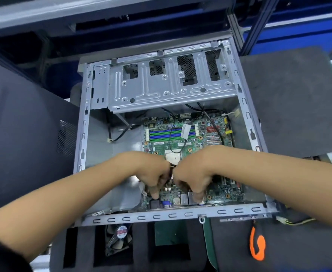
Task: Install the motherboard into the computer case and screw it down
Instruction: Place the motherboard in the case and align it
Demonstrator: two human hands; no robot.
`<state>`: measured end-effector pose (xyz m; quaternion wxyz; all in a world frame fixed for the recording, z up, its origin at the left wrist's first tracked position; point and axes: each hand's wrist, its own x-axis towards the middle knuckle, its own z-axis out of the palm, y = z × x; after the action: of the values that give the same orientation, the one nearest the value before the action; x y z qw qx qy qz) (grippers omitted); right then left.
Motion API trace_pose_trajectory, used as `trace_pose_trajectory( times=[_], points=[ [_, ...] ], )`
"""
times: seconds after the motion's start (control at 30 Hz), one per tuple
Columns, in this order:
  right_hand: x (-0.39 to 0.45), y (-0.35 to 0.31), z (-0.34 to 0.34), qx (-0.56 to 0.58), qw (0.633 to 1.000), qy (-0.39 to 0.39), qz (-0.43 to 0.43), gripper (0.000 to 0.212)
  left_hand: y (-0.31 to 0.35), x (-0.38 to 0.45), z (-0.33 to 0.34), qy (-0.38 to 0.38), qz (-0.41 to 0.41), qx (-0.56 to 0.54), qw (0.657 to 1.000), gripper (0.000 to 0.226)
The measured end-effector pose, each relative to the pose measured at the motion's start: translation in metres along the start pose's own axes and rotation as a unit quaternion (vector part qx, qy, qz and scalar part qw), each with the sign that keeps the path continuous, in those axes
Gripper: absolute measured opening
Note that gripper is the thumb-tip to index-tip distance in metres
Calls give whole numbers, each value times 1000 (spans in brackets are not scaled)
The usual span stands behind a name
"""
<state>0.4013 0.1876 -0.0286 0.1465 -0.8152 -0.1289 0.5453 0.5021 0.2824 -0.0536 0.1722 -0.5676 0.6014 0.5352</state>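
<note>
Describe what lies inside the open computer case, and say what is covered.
Inside the computer case lies a green motherboard with black cables across it. The left hand and right hand press its near edge, hiding the board's middle. Any screws are not visible.

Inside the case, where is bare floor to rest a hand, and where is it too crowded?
Bare metal floor lies between the case left wall and the motherboard, with one black cable across it. Crowded: the near board edge, where the left hand and right hand press.
</note>
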Motion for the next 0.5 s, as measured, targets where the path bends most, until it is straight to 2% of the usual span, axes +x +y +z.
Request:
trace_pose_trajectory(
  times=[0.1, 0.23, 0.33, 0.5],
  points=[
    [5, -13, 5, -83, 996, 39, -11, 28, -1, -2, 2, -21, -10, -12, 1000, 25],
    [2, -16, 6, -143, 988, 63, -22, 44, -2, -1, 6, 6, -9, 0, 1000, 20],
    [0, -13, 12, -131, 989, 46, -49, 68, -2, 0, 7, 6, -5, -7, 1000, 16],
    [1, -10, 16, -151, 987, 9, -50, 82, -3, 0, 6, -4, -6, -15, 1000, 15]
  ],
)
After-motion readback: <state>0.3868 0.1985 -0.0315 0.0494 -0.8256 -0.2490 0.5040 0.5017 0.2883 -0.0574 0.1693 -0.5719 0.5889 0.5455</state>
